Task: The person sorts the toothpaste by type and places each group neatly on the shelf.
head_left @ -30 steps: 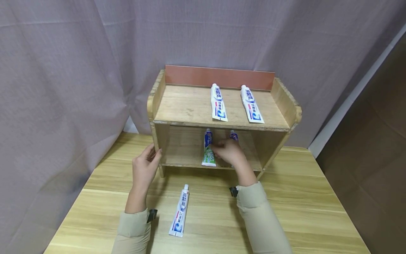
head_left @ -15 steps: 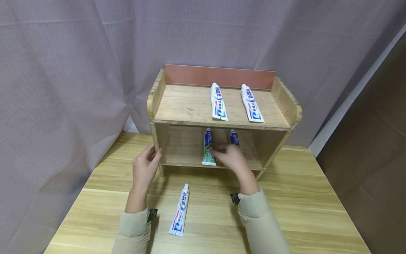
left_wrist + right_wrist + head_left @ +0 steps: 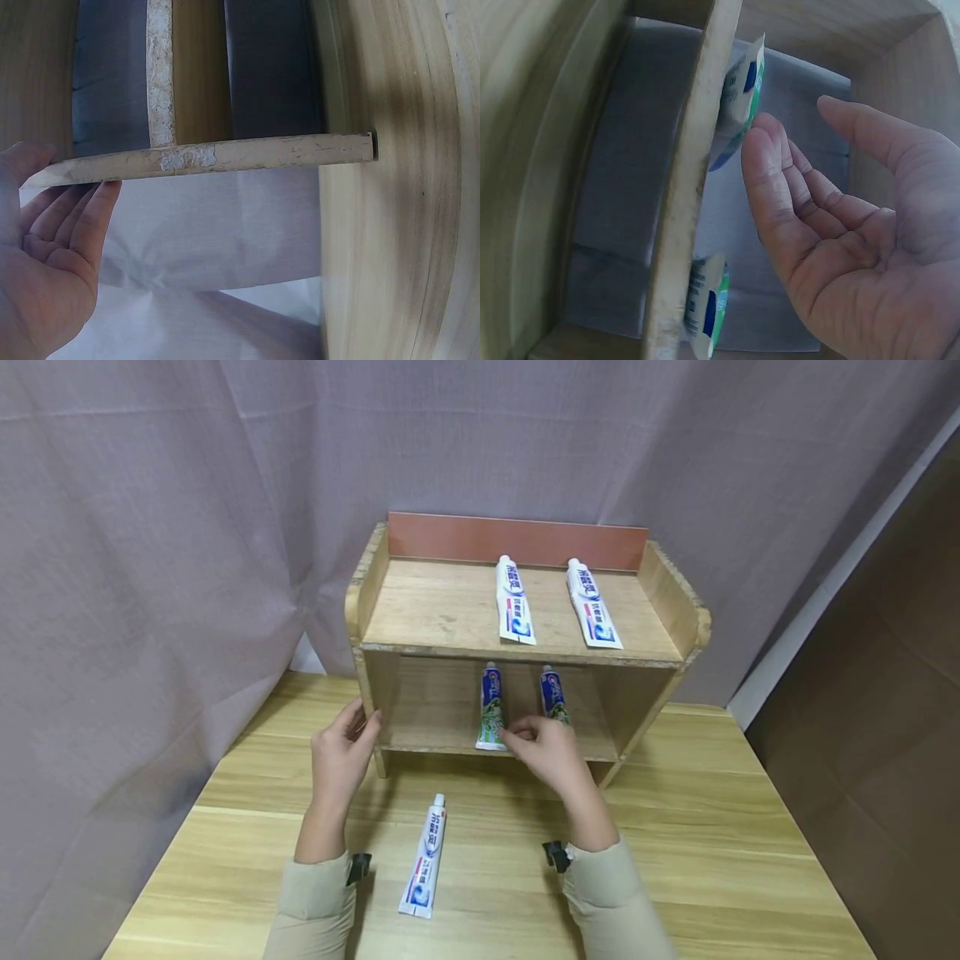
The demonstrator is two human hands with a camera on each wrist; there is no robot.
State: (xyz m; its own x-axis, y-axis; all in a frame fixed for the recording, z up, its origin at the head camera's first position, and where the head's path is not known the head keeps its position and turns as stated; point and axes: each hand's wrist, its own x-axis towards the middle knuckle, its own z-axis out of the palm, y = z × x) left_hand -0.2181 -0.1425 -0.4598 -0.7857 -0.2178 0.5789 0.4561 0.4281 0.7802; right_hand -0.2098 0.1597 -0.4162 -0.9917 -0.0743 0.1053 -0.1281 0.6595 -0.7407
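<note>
My left hand (image 3: 341,756) grips the left side panel of a small wooden shelf (image 3: 435,610). In the left wrist view the thumb lies on one face of the panel (image 3: 262,154) and the fingers on the other. On the lower board lie two blue-and-green toothpaste tubes, caps to the back: a left tube (image 3: 491,706) and a right tube (image 3: 552,691). My right hand (image 3: 551,756) is at the board's front edge, fingertips by the left tube's bottom end. The right wrist view has thumb and fingers apart, with nothing between them; whether they touch the tube (image 3: 739,101) is unclear.
Two white toothpaste tubes, one on the left (image 3: 515,602) and one on the right (image 3: 592,606), lie on the top board. Another white tube (image 3: 424,860) lies on the wooden table (image 3: 720,860) in front. Behind the shelf hangs a grey curtain (image 3: 480,435).
My right hand has drawn back a little towards the front, uncovering more of the right blue-and-green tube. The left hand stays on the shelf's side panel.
</note>
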